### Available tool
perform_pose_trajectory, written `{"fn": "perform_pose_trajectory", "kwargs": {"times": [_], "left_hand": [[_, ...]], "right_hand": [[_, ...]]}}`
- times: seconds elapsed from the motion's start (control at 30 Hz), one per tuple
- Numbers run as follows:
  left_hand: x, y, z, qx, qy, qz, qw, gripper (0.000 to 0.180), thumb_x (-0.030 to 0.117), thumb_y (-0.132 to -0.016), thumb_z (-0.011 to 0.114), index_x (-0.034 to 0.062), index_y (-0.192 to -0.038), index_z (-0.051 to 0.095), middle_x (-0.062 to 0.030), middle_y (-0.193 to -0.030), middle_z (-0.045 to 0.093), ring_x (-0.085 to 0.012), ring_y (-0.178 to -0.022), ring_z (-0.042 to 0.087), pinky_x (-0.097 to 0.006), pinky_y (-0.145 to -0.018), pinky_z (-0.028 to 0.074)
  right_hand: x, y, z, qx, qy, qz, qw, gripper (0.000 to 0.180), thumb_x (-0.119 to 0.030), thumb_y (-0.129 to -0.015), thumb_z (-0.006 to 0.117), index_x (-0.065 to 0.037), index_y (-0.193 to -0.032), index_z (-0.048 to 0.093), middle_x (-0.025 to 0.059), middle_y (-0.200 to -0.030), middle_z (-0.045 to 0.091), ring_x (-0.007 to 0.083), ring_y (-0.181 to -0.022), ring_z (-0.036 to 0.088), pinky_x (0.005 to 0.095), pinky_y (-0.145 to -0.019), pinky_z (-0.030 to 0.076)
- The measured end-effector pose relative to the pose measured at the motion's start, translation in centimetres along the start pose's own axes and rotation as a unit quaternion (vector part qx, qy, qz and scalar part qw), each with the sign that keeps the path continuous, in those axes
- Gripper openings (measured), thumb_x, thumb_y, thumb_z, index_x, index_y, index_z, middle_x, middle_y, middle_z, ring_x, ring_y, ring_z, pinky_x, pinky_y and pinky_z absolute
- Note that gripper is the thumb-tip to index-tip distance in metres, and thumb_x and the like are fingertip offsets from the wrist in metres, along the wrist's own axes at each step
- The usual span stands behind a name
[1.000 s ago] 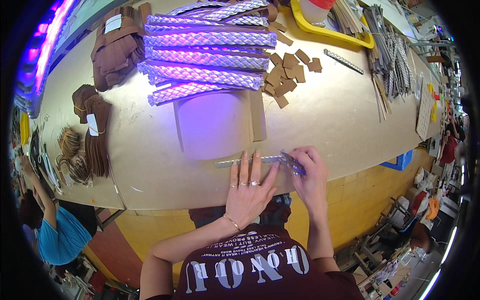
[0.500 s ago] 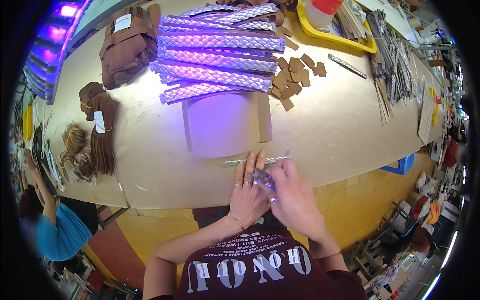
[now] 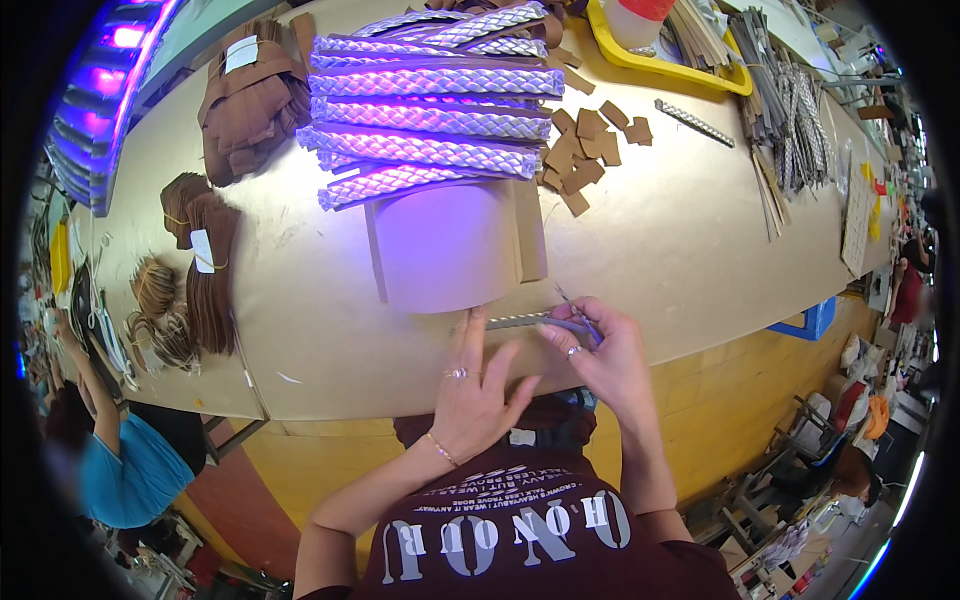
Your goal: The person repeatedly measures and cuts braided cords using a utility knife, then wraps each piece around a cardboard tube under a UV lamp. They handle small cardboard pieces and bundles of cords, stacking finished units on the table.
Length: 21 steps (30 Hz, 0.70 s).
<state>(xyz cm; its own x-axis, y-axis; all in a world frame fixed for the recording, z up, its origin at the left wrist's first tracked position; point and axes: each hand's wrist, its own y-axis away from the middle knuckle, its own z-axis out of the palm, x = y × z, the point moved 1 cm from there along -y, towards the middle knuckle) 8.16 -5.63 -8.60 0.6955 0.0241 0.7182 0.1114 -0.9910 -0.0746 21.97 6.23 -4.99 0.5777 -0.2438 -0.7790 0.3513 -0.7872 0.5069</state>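
Nearest the wearer, at about 6 o'clock in the view, the left hand (image 3: 478,395) lies flat on the workbench (image 3: 330,350) with fingers spread, grasping nothing; its fingertips (image 3: 476,322) press down on the near end of a narrow silver braided strip (image 3: 520,320) that lies across the table edge. Just to the right, at roughly 5 o'clock, the right hand (image 3: 598,352) is clenched around a small pair of scissors (image 3: 572,312), whose thin blades poke out toward 11 o'clock and meet the strip's right end. Directly beyond the strip, toward 12 o'clock, sits a sheet of brown card (image 3: 445,245) washed in violet light, with a thin tan strip along its right side. Farther on at 12 o'clock lies a stack of wide silver braided bands (image 3: 430,100), and just right of it a scatter of small brown leather squares (image 3: 585,150). At 10 o'clock are bundles of brown leather straps (image 3: 245,105), and at 9 o'clock tied bunches of darker cords (image 3: 205,260). Toward 1 o'clock a yellow tray (image 3: 660,55) stands at the far edge, with a lone short braided piece (image 3: 693,122) near it and a heap of grey strips (image 3: 790,125) at 2 o'clock. At 8 o'clock, off the bench, another person in a blue top (image 3: 125,470) is at work.
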Motion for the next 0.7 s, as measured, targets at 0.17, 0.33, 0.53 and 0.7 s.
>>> {"fn": "perform_pose_trajectory", "kwargs": {"times": [0.17,0.33,0.53,0.7], "left_hand": [[-0.3,0.6,-0.3,-0.048,-0.123,-0.017,0.991,0.057,0.029,-0.083,0.071,-0.0016,-0.126,0.049,-0.0307,-0.148,0.028,-0.0510,-0.136,0.027,-0.058,-0.111,0.023],[-0.4,0.4,0.0,-0.049,-0.114,-0.010,0.992,0.053,0.026,-0.083,0.069,-0.0018,-0.124,0.049,-0.0306,-0.148,0.029,-0.0496,-0.138,0.026,-0.057,-0.112,0.022],[-0.4,0.0,-1.1,0.007,-0.121,0.010,0.993,0.042,0.019,-0.079,0.074,0.0009,-0.114,0.058,-0.0225,-0.136,0.050,-0.0371,-0.123,0.047,-0.049,-0.102,0.037],[-0.6,-1.1,-1.4,0.004,-0.096,0.083,0.992,0.030,0.003,-0.075,0.074,0.0020,-0.103,0.063,-0.0129,-0.113,0.062,-0.0283,-0.099,0.061,-0.038,-0.082,0.049]], "right_hand": [[-2.0,0.1,0.8,0.051,0.161,-0.006,0.986,0.021,-0.013,-0.083,0.074,0.003,-0.095,0.066,0.0128,-0.079,0.067,0.0193,-0.071,0.064,0.0326,-0.067,0.051],[-3.7,1.0,2.5,0.078,0.270,-0.102,0.954,0.019,-0.014,-0.083,0.071,0.002,-0.092,0.064,0.0183,-0.080,0.065,0.0348,-0.070,0.063,0.0392,-0.064,0.049],[-2.6,-0.6,1.5,0.045,0.112,-0.007,0.993,0.020,-0.014,-0.084,0.070,0.003,-0.093,0.064,0.0167,-0.076,0.063,0.0204,-0.065,0.060,0.0328,-0.062,0.047],[-2.0,-2.2,-1.5,0.026,0.164,-0.066,0.984,0.018,-0.017,-0.083,0.069,-0.001,-0.088,0.065,0.0180,-0.069,0.064,0.0384,-0.066,0.061,0.0424,-0.064,0.048]]}}
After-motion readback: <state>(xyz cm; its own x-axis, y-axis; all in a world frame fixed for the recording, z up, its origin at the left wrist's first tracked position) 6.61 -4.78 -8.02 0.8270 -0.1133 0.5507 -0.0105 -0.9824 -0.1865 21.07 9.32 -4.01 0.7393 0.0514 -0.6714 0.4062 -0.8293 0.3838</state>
